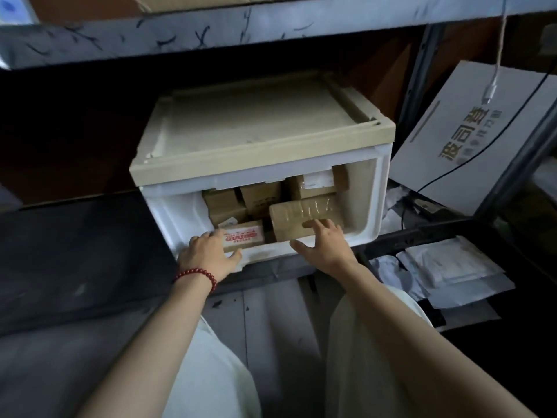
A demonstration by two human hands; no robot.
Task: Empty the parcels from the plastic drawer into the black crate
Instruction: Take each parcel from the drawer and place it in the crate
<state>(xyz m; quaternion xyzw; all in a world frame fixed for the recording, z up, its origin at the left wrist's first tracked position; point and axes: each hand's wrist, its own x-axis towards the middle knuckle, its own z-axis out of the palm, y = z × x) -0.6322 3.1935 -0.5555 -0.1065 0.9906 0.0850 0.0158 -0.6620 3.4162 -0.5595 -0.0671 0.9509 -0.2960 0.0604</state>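
Parcels [259, 197] of brown cardboard sit packed tight in the white plastic drawer [370, 206], so with the fingers of your left hand [208, 251] curled round the small red-labelled box [244, 236] and those of your right hand [325, 245] spread, only touching the tape-wrapped brown box [304, 218], a lopsided pull could spill neighbours short of the black crate [422, 233] at near right.

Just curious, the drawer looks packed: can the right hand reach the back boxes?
Probably not yet. The taped parcel the right hand touches lies before the back boxes and likely must come out first.
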